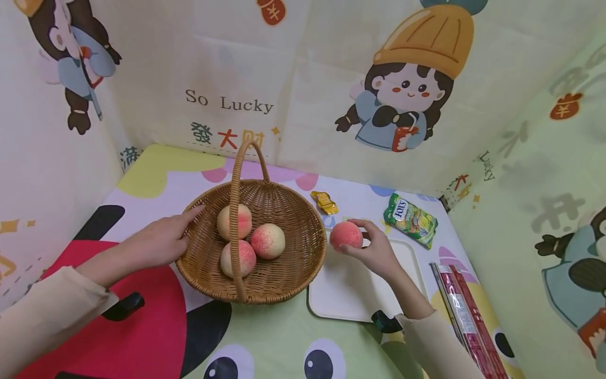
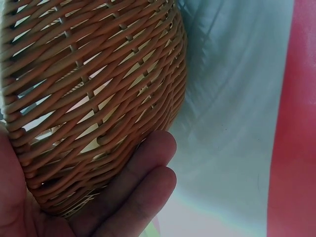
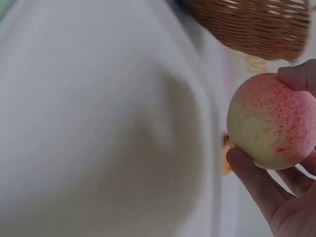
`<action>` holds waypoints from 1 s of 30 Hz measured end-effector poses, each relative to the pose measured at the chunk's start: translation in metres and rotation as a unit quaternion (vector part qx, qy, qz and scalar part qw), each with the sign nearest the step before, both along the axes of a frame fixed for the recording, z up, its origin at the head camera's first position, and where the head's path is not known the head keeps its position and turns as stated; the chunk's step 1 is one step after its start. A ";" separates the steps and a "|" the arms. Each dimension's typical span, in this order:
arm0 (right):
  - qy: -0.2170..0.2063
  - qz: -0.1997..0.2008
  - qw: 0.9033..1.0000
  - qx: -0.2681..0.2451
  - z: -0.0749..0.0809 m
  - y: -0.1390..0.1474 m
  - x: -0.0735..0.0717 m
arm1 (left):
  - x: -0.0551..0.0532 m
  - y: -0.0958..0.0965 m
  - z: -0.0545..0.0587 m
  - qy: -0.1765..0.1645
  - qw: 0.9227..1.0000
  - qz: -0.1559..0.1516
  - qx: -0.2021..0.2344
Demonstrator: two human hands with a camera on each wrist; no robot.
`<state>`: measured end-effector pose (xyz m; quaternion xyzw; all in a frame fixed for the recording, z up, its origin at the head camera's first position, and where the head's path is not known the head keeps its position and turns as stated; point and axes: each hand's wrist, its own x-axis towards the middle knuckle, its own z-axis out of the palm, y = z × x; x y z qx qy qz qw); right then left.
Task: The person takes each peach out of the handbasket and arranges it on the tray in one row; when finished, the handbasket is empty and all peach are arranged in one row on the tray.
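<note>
My right hand (image 1: 377,251) holds a pink peach (image 1: 346,237) between thumb and fingers, above the white tray (image 1: 341,287). In the right wrist view the peach (image 3: 273,121) shows a pale side with red speckles. A round wicker basket (image 1: 293,268) with a tall arched handle stands left of the tray, three peaches (image 1: 268,241) inside it. My left hand (image 1: 158,239) grips the basket's left rim. Seen from the left wrist, two fingers (image 2: 143,197) lie along the outside of the woven wall (image 2: 98,94).
Behind the tray lies a small yellow-orange packet (image 1: 324,202). A green FOX'S candy bag (image 1: 411,219) rests at the back right. Long red and silver packages (image 1: 466,316) lie along the right side. Printed cloth walls (image 1: 303,95) enclose the table on three sides.
</note>
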<state>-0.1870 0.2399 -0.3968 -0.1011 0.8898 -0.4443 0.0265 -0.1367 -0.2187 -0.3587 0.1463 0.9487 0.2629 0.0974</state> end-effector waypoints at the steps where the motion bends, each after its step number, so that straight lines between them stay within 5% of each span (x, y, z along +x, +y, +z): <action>1: 0.002 0.006 1.000 0.012 -0.006 -0.001 0.001 | 0.000 0.000 0.000 -0.001 1.000 0.001 0.000; 10: 0.043 0.085 0.994 0.059 -0.025 -0.013 0.008 | 0.000 -0.002 -0.004 -0.010 1.000 0.004 0.012; 14: 0.009 0.104 0.994 0.026 -0.021 -0.013 0.009 | -0.001 -0.003 -0.005 -0.008 1.000 0.003 0.011; 23: -0.036 0.064 0.997 0.011 -0.025 -0.014 0.011 | -0.003 -0.003 -0.003 -0.011 1.000 0.000 0.010; 30: -0.031 0.115 0.990 0.072 -0.003 -0.012 0.011 | -0.004 -0.001 -0.003 -0.004 1.000 -0.003 0.011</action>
